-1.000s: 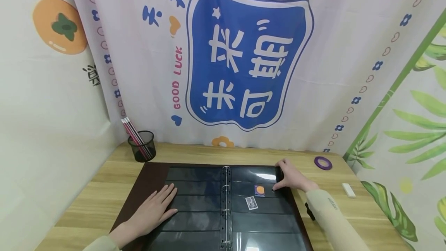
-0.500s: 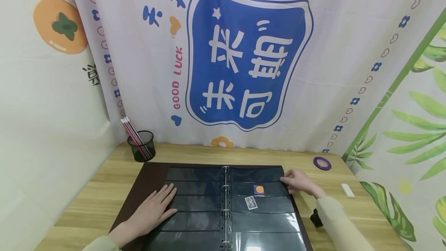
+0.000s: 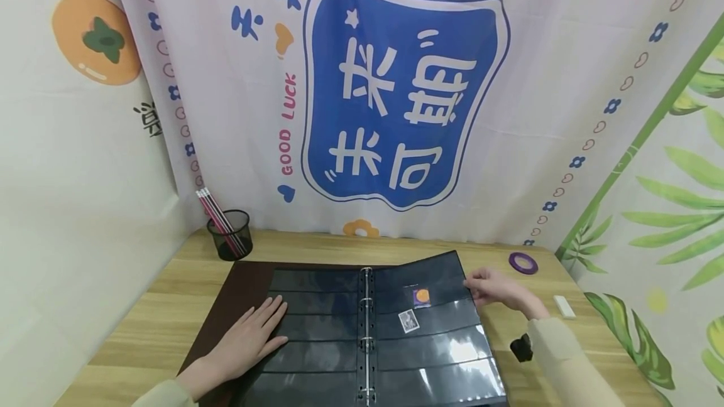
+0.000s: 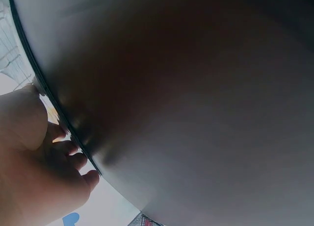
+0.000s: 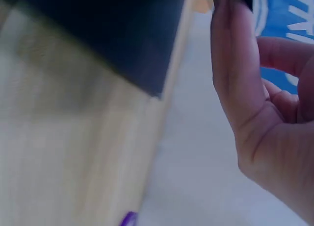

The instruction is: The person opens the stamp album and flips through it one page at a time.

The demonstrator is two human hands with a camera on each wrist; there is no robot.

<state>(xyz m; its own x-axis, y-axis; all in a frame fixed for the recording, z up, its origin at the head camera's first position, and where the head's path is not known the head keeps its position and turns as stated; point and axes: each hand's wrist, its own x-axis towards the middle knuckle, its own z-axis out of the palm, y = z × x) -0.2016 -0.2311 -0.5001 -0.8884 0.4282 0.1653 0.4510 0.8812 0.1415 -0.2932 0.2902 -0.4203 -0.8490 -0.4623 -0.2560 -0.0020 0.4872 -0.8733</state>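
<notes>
A ring-bound stamp album with a dark brown cover [image 3: 249, 276] lies spread on the table. Flat on its left black pocket page [image 3: 317, 325] rests my left hand [image 3: 249, 338], fingers straight. My right hand [image 3: 498, 287] pinches the outer edge of the right pocket page [image 3: 430, 353], whose upper corner is raised off the album. In the right wrist view, thumb and fingers of the right hand [image 5: 265, 93] meet at the dark page edge. An orange-and-purple stamp [image 3: 422, 296] and a grey-and-white stamp [image 3: 408, 321] show on that page.
A black mesh cup [image 3: 232, 237] of pencils stands at the back left. To the right are a purple tape roll [image 3: 523, 263] and a white eraser-like block [image 3: 564, 307]. A small black object [image 3: 521, 348] sits beside the right sleeve. A printed curtain [image 3: 396, 112] hangs behind.
My right hand has gone from the page's upper right area to its outer edge and pinched it. The right page has lifted, its corner rising. The left hand has stayed put.
</notes>
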